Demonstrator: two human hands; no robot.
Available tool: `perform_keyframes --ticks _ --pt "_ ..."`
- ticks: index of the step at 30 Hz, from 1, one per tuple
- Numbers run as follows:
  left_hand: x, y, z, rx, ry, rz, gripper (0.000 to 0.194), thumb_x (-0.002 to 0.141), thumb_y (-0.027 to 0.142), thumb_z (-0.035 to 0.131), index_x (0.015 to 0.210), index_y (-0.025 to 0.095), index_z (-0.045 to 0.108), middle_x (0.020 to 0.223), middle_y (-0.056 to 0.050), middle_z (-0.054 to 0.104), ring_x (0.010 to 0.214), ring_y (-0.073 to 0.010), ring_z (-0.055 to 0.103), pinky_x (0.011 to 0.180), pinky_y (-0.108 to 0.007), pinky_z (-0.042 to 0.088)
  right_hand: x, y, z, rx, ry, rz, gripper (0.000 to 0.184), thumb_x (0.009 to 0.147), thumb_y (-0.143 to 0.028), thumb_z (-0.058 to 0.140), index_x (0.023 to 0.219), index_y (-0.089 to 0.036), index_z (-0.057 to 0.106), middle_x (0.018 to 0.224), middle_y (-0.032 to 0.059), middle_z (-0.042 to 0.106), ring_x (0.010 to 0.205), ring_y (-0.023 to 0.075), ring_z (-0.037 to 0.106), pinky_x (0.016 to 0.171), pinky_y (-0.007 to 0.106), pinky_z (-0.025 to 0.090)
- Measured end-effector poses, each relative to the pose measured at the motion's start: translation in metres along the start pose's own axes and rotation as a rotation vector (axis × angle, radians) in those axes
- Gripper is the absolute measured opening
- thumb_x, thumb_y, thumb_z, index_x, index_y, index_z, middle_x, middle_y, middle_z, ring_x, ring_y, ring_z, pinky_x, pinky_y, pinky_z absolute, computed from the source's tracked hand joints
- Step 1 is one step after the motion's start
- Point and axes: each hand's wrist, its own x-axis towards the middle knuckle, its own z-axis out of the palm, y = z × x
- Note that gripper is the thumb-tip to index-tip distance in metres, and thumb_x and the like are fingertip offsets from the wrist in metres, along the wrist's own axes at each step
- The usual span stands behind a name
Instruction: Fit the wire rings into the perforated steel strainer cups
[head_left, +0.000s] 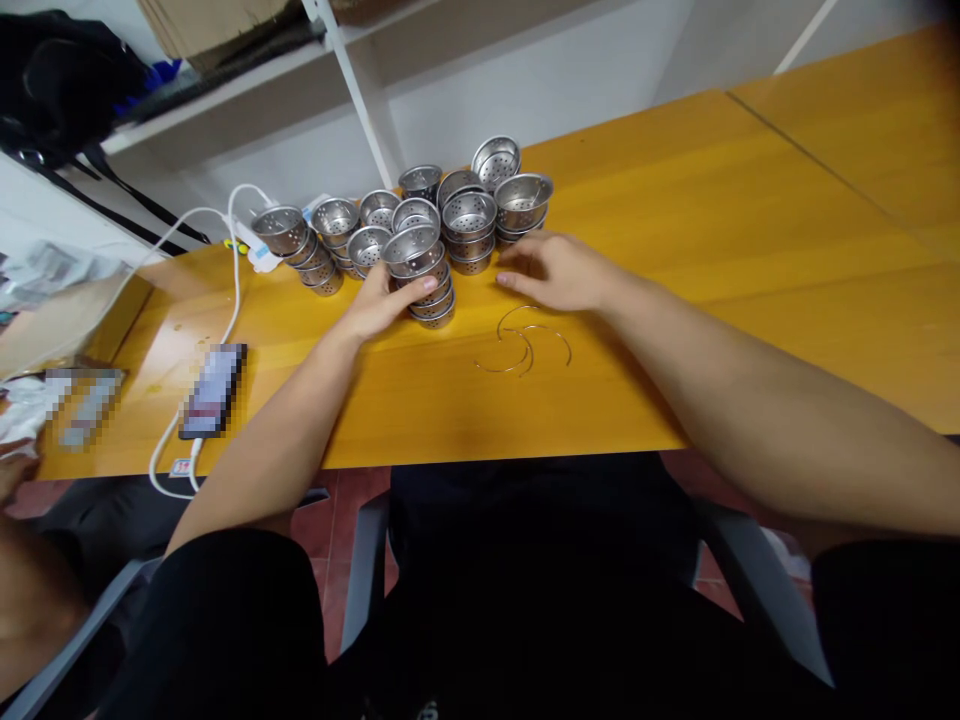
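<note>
My left hand point(377, 305) is wrapped around a front stack of perforated metal cups point(414, 255), its thumb lying across the near side. The stack stands upright on the table. To the right, my right hand point(551, 272) hovers by another stack of perforated cups point(523, 203), thumb and fingers apart and nothing visible between them. Whether its fingertips touch that stack I cannot tell. Just below this hand several thin curved wires point(517, 350) lie on the tabletop.
More stacked perforated cups point(335, 220) stand behind and to the left on the yellow table point(645, 350). A phone point(214, 390) with a white cable point(236, 270) lies at left. Shelving point(352, 80) rises behind. Another person's arm point(30, 600) shows at the far left.
</note>
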Motion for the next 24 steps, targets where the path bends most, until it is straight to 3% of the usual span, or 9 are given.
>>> perform_keyframes --ticks 4,8,12,17,21,24 --pt "0.0 -0.011 0.005 -0.04 0.04 0.003 0.117 0.062 0.103 0.113 0.14 0.023 0.08 0.164 -0.023 0.088 0.162 -0.054 0.082 0.149 -0.08 0.061 0.002 0.004 -0.001 0.021 -0.009 -0.019 0.048 0.119 -0.066 0.085 0.146 -0.027 0.095 0.148 0.0169 0.093 0.139 0.0496 0.088 0.129 0.074 0.072" --pt "-0.007 -0.023 0.01 -0.068 0.003 0.035 0.121 0.062 0.098 0.118 0.148 0.024 0.076 0.174 -0.025 0.083 0.168 -0.0531 0.079 0.152 -0.079 0.058 0.001 -0.005 -0.001 0.05 -0.016 -0.036 0.04 0.119 -0.054 0.083 0.143 -0.025 0.096 0.144 0.0166 0.094 0.133 0.0468 0.091 0.126 0.071 0.074" --pt "-0.012 -0.028 0.01 -0.091 -0.015 0.025 0.129 0.055 0.088 0.125 0.155 0.025 0.072 0.174 -0.024 0.084 0.168 -0.0516 0.08 0.152 -0.08 0.058 0.001 -0.022 0.006 0.105 -0.081 -0.093 0.05 0.122 -0.049 0.08 0.165 -0.027 0.091 0.164 0.014 0.09 0.151 0.0476 0.087 0.138 0.072 0.067" --pt "-0.011 -0.032 0.007 -0.076 -0.043 0.046 0.123 0.064 0.088 0.123 0.157 0.026 0.073 0.175 -0.023 0.083 0.167 -0.0496 0.08 0.151 -0.078 0.058 0.003 -0.026 0.015 0.119 -0.129 -0.056 0.067 0.12 -0.053 0.088 0.183 -0.029 0.082 0.182 0.0148 0.08 0.163 0.0522 0.081 0.145 0.08 0.062" --pt "-0.009 -0.033 0.013 -0.107 0.012 0.055 0.121 0.063 0.087 0.123 0.154 0.024 0.073 0.17 -0.024 0.085 0.161 -0.0482 0.083 0.147 -0.075 0.061 0.004 -0.021 0.015 0.106 -0.108 -0.052 0.062 0.119 -0.056 0.088 0.176 -0.029 0.088 0.176 0.0163 0.083 0.161 0.0536 0.082 0.144 0.083 0.062" --pt "-0.007 -0.034 0.018 -0.051 0.082 0.106 0.121 0.062 0.096 0.119 0.148 0.024 0.075 0.161 -0.02 0.089 0.152 -0.0448 0.086 0.141 -0.07 0.066 0.003 -0.023 0.013 0.142 -0.021 -0.103 0.056 0.121 -0.065 0.083 0.161 -0.028 0.094 0.16 0.0167 0.091 0.148 0.0519 0.087 0.138 0.081 0.066"
